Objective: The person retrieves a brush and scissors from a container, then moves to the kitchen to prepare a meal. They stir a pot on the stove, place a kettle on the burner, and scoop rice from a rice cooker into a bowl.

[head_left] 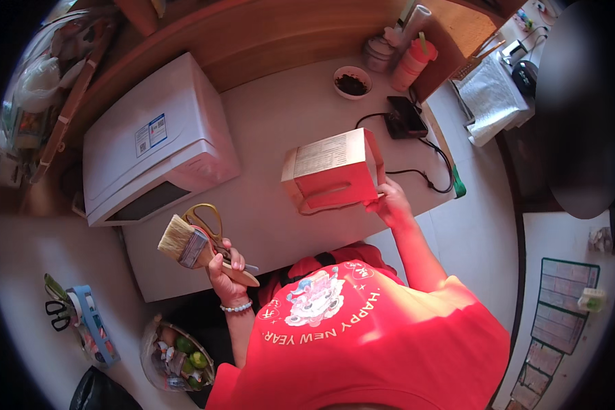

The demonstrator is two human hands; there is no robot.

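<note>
My left hand [228, 271] is closed around the wooden handle of a wide paintbrush [187, 243] with pale bristles and a metal ferrule. The same hand holds scissors with gold-coloured handles [208, 215], their loops showing behind the brush. At the table's near side, my right hand [391, 204] grips the edge of a red and tan paper bag [335, 169], which lies on its side in the air or on the white table [256, 205]; which of these I cannot tell. Printed writing covers the bag's upper side, and a cord handle hangs below it.
A white microwave-like appliance [159, 138] stands on the left. Farther back are a bowl with dark contents [352, 83], a pink-lidded bottle [414, 64] and a lidded jar [378, 54]. A black device [406, 118] with cables lies at the right. A fruit basket [177, 359] sits low at left.
</note>
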